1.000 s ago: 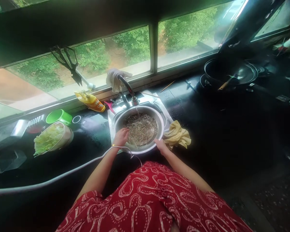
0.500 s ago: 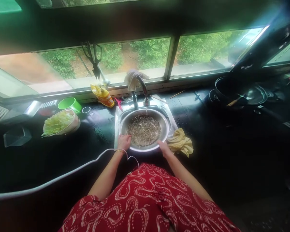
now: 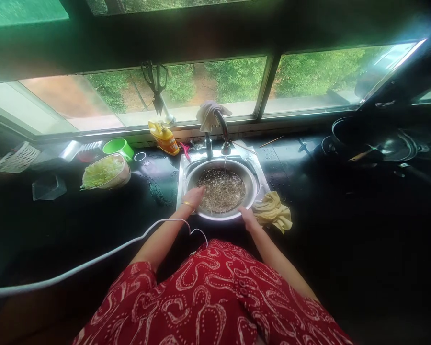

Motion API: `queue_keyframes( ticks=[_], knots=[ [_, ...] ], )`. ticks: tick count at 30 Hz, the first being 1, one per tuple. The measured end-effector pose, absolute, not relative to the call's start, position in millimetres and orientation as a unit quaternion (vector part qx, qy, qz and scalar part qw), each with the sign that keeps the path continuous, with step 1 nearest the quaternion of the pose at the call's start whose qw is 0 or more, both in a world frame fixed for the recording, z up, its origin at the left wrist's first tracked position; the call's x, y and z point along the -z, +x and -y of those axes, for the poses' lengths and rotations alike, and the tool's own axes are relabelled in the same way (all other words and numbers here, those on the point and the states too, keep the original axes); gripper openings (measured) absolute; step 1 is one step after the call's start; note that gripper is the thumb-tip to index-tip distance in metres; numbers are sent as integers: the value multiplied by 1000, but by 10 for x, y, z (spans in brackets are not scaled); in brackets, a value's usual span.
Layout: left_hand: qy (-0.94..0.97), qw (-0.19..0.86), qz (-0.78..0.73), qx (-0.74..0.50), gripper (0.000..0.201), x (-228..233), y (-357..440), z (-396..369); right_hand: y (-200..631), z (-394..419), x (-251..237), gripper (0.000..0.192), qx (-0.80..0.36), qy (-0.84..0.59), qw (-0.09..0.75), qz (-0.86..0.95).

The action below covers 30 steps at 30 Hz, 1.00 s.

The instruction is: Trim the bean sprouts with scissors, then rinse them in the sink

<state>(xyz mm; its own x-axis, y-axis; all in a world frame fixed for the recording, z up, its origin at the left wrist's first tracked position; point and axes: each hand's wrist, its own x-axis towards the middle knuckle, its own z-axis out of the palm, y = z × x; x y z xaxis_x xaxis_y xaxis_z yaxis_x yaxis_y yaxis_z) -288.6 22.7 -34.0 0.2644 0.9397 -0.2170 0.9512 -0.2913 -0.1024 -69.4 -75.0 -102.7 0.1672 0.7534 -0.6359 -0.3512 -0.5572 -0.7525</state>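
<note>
While water runs from the tap (image 3: 225,143) into the steel basin (image 3: 249,175), the left hand (image 3: 194,197) reaches over the near-left rim, fingers spread loosely among the thin pale strands (image 3: 221,190) that fill it; it grips nothing firmly that I can see. The right hand (image 3: 248,219) curls over the near-right rim and clasps the basin's edge, steadying it in the sink (image 3: 181,168); the strands sit low in the basin, directly under the stream.

Risk now, as I judge it: with the tap open, the water could rise and float strands over the rim; a stir too lively could throw them onto the dark counter (image 3: 345,225), which already shows wet drops left of the sink. The white cable (image 3: 93,261) loops from the left edge across the counter to just beside the left wrist; it could snag the forearm or trail into the wet, and that looks the sharper hazard.

Around the sink: a yellow cloth (image 3: 273,212) lies crumpled just right of the right hand, near enough to be dragged in; a pale rag (image 3: 210,114) is draped over the tap's neck; an orange-yellow bottle (image 3: 164,137) leans on the sill behind; a bowl of shredded greens (image 3: 102,171) and a green cup (image 3: 117,146) stand well to the left; scissors (image 3: 157,84) hang at the window; a dark wok (image 3: 369,139) sits far right, apart from the work.
</note>
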Motion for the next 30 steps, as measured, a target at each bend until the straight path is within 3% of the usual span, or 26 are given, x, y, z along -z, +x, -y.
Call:
queue_keyframes(
  ticks=[3,8,14,19,22,27,30],
  knots=[
    [782,9,-604,153,45,292,-2722,-449,-696,758,1042,7,-626,-618,447,163],
    [783,-5,-596,178,26,62,-2606,-621,-705,784,1076,7,-627,-610,456,165],
    [794,-96,-586,131,44,-678,-2707,-606,-694,775,1072,9,-627,-614,453,156],
    [796,-159,-574,108,44,-1054,-2715,-501,-689,780,1050,9,-630,-613,448,162],
    [792,-128,-585,118,44,-918,-2654,-480,-694,789,1045,8,-630,-611,450,165],
    [784,-22,-594,182,39,-215,-2480,-511,-697,797,1034,8,-628,-611,454,163],
    [774,19,-603,193,48,131,-2474,-598,-694,794,1022,10,-629,-610,453,164]
  ],
)
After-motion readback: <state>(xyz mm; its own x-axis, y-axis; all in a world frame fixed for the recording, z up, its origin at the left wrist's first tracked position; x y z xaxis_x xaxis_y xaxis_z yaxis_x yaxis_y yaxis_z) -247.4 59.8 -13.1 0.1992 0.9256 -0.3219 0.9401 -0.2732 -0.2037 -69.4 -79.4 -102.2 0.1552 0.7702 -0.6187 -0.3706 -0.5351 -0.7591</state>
